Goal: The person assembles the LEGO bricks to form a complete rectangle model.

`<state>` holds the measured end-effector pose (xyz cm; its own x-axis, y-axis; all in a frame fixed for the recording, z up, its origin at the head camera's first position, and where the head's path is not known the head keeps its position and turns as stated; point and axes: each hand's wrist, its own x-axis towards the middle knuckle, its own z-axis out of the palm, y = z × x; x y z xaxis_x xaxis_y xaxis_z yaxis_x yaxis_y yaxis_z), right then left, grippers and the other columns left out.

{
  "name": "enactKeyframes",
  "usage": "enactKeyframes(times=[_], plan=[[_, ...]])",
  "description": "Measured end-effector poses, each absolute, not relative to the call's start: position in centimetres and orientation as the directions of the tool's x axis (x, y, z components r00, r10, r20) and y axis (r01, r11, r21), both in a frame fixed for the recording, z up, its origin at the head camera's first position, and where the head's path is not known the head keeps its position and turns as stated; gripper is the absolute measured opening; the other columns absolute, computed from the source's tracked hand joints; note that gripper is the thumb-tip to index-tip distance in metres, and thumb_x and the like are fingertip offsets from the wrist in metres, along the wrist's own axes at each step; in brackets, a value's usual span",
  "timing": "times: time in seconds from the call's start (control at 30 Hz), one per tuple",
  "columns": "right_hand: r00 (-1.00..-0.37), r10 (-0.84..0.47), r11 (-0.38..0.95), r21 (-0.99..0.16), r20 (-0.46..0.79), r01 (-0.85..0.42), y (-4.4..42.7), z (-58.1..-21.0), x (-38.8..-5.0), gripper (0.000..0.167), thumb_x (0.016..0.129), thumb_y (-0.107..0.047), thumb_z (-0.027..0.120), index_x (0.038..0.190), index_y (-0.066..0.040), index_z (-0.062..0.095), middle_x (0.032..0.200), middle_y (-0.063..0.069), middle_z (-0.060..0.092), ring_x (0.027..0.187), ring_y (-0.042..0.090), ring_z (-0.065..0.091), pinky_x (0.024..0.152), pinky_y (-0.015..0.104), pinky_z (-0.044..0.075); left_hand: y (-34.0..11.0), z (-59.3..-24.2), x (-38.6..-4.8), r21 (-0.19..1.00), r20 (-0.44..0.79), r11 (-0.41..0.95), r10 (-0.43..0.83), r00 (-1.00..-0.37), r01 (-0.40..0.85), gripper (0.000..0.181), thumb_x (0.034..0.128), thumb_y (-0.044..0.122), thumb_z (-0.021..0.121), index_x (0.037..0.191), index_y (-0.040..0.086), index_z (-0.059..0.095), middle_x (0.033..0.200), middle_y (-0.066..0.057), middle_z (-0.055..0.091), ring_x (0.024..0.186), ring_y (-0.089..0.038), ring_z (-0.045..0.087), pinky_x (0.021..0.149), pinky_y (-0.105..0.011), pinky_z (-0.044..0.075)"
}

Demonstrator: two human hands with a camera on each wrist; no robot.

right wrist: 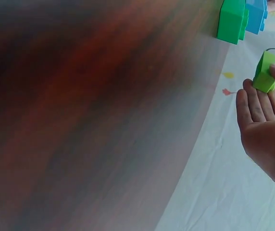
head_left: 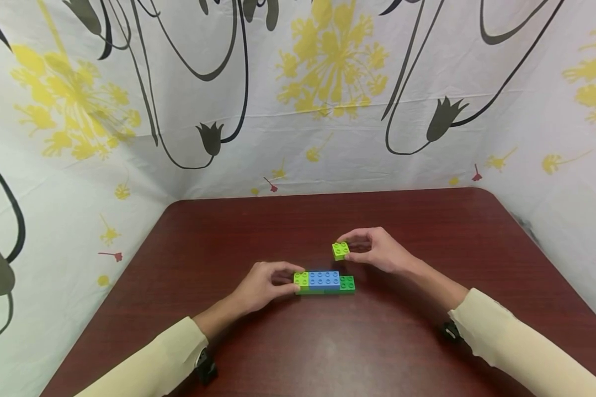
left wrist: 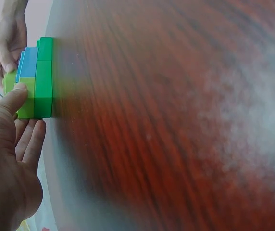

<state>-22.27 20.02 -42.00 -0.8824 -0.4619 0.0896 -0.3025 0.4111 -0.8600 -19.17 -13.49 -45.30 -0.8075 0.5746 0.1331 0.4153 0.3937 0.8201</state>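
Note:
A low stack of toy building bricks lies on the table, with green bricks (head_left: 347,284) along the bottom and a blue brick (head_left: 324,280) on top beside a lime brick (head_left: 301,280). My left hand (head_left: 264,286) grips the stack's left end, thumb and fingers on either side of that lime brick. In the left wrist view the thumb presses the lime brick (left wrist: 27,98) above the green layer (left wrist: 43,79). Behind the stack and a little right, my right hand (head_left: 381,251) pinches a loose lime brick (head_left: 340,251), apart from the stack, its studs facing up.
The dark red-brown wooden table (head_left: 258,347) carries the stack near its middle. A white cloth (head_left: 278,121) with yellow and grey flower prints hangs behind the table and at both sides.

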Motion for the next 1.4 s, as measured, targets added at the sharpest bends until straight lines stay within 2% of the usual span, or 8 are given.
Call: enactKeyframes(times=[0.2,0.57,0.73,0.87,1.4], plan=[[-0.881,-0.463,0.425,-0.848,0.096,-0.316,20.9,-42.1,-21.0,0.036,0.094,-0.012,0.083,0.128,-0.006,0.073,0.124,0.010,0.074,0.117,0.030,0.070,0.098,0.039,0.059,-13.4,-45.2,-19.1,0.818,0.132,0.397,0.576,-0.807,0.417,0.037,0.0939,0.016,0.084,0.130,0.018,0.075,0.123,0.002,0.075,0.105,-0.012,0.074,0.091,-0.029,0.061],[-0.874,-0.479,0.416,-0.857,0.078,-0.304,21.4,-42.3,-19.3,0.036,0.092,-0.011,0.085,0.126,-0.011,0.074,0.121,0.004,0.076,0.113,0.024,0.072,0.096,0.032,0.059,-13.5,-45.3,-19.1,0.823,0.130,0.394,0.570,-0.811,0.409,0.036,0.0941,0.016,0.084,0.129,0.019,0.075,0.123,0.002,0.075,0.105,-0.011,0.074,0.091,-0.029,0.061],[-0.865,-0.498,0.411,-0.861,0.063,-0.300,21.6,-42.6,-18.8,0.041,0.093,-0.012,0.085,0.132,-0.008,0.073,0.127,0.008,0.074,0.114,0.024,0.072,0.093,0.027,0.058,-13.5,-45.2,-19.0,0.825,0.129,0.392,0.569,-0.812,0.406,0.036,0.0941,0.017,0.084,0.129,0.019,0.075,0.123,0.002,0.075,0.105,-0.012,0.074,0.092,-0.030,0.061],[-0.863,-0.504,0.415,-0.864,0.044,-0.286,21.5,-42.7,-18.5,0.039,0.093,-0.012,0.084,0.131,-0.009,0.074,0.127,0.008,0.074,0.110,0.021,0.073,0.090,0.024,0.058,-13.5,-45.3,-19.0,0.823,0.128,0.395,0.570,-0.811,0.408,0.037,0.0942,0.016,0.084,0.130,0.019,0.075,0.123,0.002,0.075,0.105,-0.010,0.074,0.091,-0.029,0.060],[-0.842,-0.536,0.374,-0.878,0.058,-0.298,20.6,-43.1,-17.8,0.034,0.092,-0.007,0.085,0.124,-0.004,0.076,0.121,0.013,0.075,0.105,0.026,0.075,0.088,0.029,0.061,-13.5,-45.2,-19.1,0.825,0.130,0.389,0.574,-0.809,0.409,0.036,0.0944,0.017,0.084,0.129,0.019,0.075,0.122,0.002,0.075,0.105,-0.011,0.074,0.091,-0.029,0.061]])
